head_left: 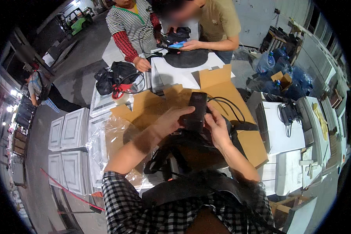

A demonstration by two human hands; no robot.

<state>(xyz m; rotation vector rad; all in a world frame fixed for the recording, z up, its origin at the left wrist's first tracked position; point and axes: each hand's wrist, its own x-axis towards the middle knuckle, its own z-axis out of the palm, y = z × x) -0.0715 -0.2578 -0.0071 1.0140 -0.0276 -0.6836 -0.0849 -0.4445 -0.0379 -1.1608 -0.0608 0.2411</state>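
Note:
Between my two hands, over an opened cardboard box [252, 143], is a black block-shaped device [195, 109], stood up lengthwise. My left hand [180, 116] grips its left side, with the thumb lying on its face. The fingers of my right hand [217, 124] close on its lower right edge. Dark cables [227, 102] loop out just right of the device. Below my hands lies a bundle of black fabric and straps [179, 150], partly hidden by my arms. Clear plastic wrap [110, 136] lies beside my left forearm.
Two people stand across the table; one holds a phone [177, 45]. A black bag [123, 74] and a red tape roll [121, 93] lie at the far left. White panels [74, 130] are stacked to the left. At right are a white board [281, 130] and plastic bottles [266, 62].

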